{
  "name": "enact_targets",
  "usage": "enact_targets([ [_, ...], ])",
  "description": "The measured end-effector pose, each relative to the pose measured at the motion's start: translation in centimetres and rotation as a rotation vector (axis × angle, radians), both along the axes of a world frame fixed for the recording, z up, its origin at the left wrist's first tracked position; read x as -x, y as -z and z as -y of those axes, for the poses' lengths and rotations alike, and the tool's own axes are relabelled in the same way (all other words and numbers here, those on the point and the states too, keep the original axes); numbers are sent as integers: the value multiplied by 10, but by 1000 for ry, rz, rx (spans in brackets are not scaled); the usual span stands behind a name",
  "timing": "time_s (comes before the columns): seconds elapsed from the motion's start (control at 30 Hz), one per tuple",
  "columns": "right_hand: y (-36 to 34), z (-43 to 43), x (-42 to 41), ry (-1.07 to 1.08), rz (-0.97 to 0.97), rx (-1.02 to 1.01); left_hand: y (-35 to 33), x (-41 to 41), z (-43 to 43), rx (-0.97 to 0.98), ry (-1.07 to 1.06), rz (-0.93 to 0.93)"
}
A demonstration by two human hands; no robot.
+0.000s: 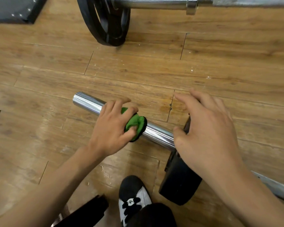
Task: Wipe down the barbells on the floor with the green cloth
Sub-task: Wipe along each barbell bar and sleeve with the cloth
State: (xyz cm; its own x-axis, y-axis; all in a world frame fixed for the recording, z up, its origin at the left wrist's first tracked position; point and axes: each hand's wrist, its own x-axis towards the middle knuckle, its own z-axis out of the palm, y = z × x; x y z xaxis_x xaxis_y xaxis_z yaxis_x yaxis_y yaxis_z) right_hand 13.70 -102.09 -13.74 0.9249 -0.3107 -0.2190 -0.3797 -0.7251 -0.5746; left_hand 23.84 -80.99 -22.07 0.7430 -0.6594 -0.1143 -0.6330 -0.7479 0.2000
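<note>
While right hand (pixel 206 133) rests, fingers straight, on plate (pixel 180 182), left hand (pixel 111 128) grips green cloth (pixel 135 123) around barbell (pixel 159 134).

Left hand (pixel 111 128), reaching toward 1 o'clock, curls its fingers (pixel 131 110) tight; right hand (pixel 206 128), toward 11 o'clock, spreads flat, palm down

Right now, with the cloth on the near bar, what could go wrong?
1. The right hand seems to lie open on the black plate without gripping it, so the barbell might roll toward the shoe close by.
2. The left hand grips the green cloth bunched over the top of the barbell, so the underside may go unwiped.
</note>
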Motion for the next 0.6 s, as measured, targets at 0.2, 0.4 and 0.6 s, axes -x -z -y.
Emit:
enact_targets([
  [0.2, -5, 1, -10, 0, -83, 90, 6, 45, 40, 135, 32, -52],
  [0.4, -10, 7, -20, -21, -154, 107, 10, 35, 63, 145, 365, -42],
  [0.6, -9, 6, -19, -48, -220, 203, 3, -24, 32, 105, 17, 74],
])
